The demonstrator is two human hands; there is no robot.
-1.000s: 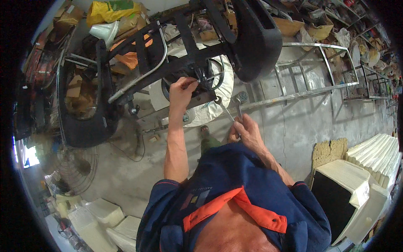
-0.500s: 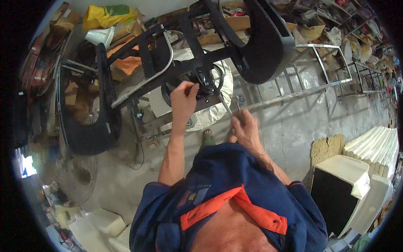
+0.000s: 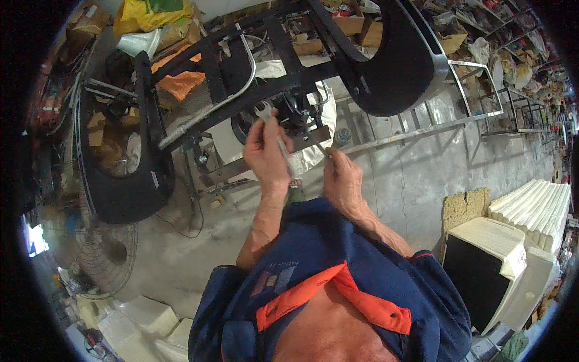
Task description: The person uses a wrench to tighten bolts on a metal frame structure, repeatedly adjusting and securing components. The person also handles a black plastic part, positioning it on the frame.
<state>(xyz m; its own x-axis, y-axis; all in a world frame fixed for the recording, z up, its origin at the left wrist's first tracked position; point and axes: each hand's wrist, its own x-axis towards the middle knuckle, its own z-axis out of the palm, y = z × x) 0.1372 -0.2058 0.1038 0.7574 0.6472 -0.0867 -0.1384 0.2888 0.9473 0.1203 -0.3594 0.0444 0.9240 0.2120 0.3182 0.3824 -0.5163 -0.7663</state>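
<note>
Left hand (image 3: 267, 152): grasping 1 silver open-ended metal wrench (image 3: 263, 111), forked head near black slatted frame (image 3: 289, 82) ahead | Right hand (image 3: 342, 176): closed around 1 slim grey metal tool (image 3: 321, 146), tip beside dark drilled bar (image 3: 298, 143); contact unclear

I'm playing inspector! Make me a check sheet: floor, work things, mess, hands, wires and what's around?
Surface: grey floor, marked and scuffed
Job's things: black frame; open-ended wrench; thin metal tool, type unclear
Clutter: orange sheet and yellow bag beyond the frame
Hands: left hand holds the wrench; right hand grips the metal tool
Cables: thin dark cord on the floor
Surroundings: ribbed pale stack at right; round wire-guarded fan at left
</note>
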